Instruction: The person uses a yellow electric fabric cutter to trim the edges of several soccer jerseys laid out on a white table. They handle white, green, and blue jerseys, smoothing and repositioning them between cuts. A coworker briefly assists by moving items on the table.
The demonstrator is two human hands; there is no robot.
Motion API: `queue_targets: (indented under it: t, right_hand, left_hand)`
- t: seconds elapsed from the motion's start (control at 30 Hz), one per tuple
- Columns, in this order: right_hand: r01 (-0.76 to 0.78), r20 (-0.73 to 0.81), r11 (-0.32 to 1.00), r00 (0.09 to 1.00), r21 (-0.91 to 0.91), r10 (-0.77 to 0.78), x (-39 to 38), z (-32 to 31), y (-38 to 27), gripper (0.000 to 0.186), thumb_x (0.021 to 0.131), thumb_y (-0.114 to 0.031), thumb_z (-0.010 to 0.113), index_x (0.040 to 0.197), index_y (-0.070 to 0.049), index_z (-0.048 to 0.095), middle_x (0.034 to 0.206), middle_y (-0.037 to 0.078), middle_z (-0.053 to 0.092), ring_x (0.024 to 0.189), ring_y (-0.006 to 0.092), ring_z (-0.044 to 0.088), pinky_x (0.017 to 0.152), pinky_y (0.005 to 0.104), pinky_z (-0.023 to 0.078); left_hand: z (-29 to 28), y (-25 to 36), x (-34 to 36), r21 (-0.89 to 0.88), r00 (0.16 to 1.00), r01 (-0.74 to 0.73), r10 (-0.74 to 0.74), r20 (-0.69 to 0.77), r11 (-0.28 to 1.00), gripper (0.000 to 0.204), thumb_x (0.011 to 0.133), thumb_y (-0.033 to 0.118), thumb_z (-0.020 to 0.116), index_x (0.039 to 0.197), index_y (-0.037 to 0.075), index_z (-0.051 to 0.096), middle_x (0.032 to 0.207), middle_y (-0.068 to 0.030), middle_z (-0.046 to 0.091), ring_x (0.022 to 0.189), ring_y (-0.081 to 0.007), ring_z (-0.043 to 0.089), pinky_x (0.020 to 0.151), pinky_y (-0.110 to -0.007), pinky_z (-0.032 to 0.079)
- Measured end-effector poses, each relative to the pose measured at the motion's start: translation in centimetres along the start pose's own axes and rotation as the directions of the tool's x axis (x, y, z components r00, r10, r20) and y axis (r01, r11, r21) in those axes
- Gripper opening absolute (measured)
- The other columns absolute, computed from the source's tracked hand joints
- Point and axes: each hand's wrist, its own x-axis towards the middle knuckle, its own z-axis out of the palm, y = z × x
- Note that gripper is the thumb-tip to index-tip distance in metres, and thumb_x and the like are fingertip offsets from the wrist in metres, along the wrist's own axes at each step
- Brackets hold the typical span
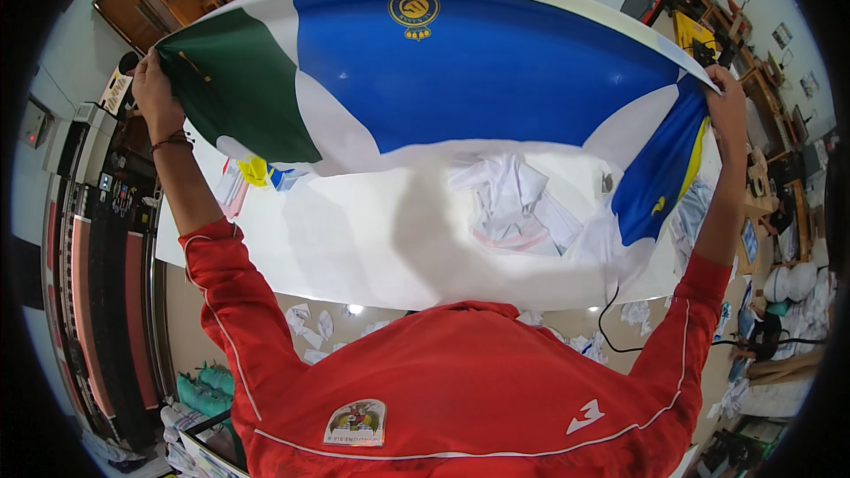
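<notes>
A wide sheet of printed fabric (496, 71) is stretched out in front of me, above the white table (354, 239). It bears a large blue jersey panel with a gold crest, a dark green panel at the left and a smaller blue-and-yellow panel at the right, with white between them. My left hand (158, 99) is closed on its upper left corner. At the upper right corner, my right hand (728, 106) pinches the cloth, and both arms are raised and spread. The lower edge hangs loosely, drooping at the right.
Crumpled white cloth (513, 199) lies on the table. Yellow and blue pieces (255, 172) sit at its left end. Paper-like scraps (305, 323) litter the floor, where a black cable (611, 327) runs to the right. A long roller machine (106, 186) stands at the left.
</notes>
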Motion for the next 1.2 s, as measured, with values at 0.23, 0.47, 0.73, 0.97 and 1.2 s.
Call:
queue_targets:
  t: [0.23,0.47,0.73,0.97,1.2]
  right_hand:
    - [0.03,-0.11,0.975,0.992,-0.22,-0.055,1.4,0.2,2.2,0.038,0.082,-0.003,0.063,0.119,-0.005,0.073,0.115,0.018,0.076,0.111,0.0365,0.072,0.097,0.0435,0.054]
    - [-0.263,-0.009,0.891,0.96,-0.37,0.279,2.2,-0.7,-1.1,0.044,0.084,-0.011,0.069,0.127,-0.015,0.074,0.126,0.02,0.073,0.119,0.0351,0.07,0.103,0.0462,0.053]
    - [-0.295,-0.327,0.955,0.899,0.041,0.292,5.0,-4.6,10.9,0.043,0.1,-0.025,0.06,0.137,-0.006,0.068,0.121,0.017,0.072,0.11,0.0288,0.067,0.092,0.0387,0.052]
    - [-0.226,-0.172,0.597,0.827,0.77,0.535,5.4,-11.5,5.4,0.043,0.109,-0.035,0.056,0.139,-0.005,0.064,0.115,0.006,0.072,0.095,0.0123,0.067,0.075,0.0271,0.054]
    - [-0.025,0.009,0.623,1.0,0.782,0.03,4.7,-11.1,-5.2,0.039,0.106,-0.024,0.061,0.139,-0.005,0.066,0.122,0.007,0.073,0.105,0.013,0.07,0.084,0.0273,0.056]
  left_hand:
    - [0.0,2.3,1.6,0.167,0.996,-0.031,0.045,-0.077,0.985,0.031,0.109,0.024,0.062,0.118,-0.004,0.071,0.099,-0.0076,0.075,0.086,-0.0163,0.072,0.079,-0.031,0.059]
    - [1.0,5.5,1.3,0.084,0.975,0.035,-0.016,-0.22,0.996,0.041,0.106,0.029,0.065,0.125,-0.008,0.068,0.107,-0.0163,0.075,0.09,-0.0223,0.073,0.084,-0.036,0.061]
    - [1.6,5.0,1.8,0.058,0.995,-0.098,0.099,-0.023,0.993,0.029,0.107,0.027,0.067,0.115,0.0,0.072,0.097,-0.0059,0.073,0.085,-0.0136,0.067,0.079,-0.03,0.057]
    - [3.2,4.7,0.6,-0.015,0.994,-0.081,0.082,0.065,0.997,0.024,0.106,0.024,0.07,0.11,0.001,0.074,0.094,-0.004,0.074,0.083,-0.0118,0.069,0.078,-0.028,0.059]
    - [8.0,7.4,-4.3,-0.079,0.979,-0.074,0.087,0.185,0.994,0.022,0.108,0.022,0.065,0.112,0.001,0.071,0.096,-0.0056,0.076,0.084,-0.0127,0.073,0.075,-0.026,0.061]
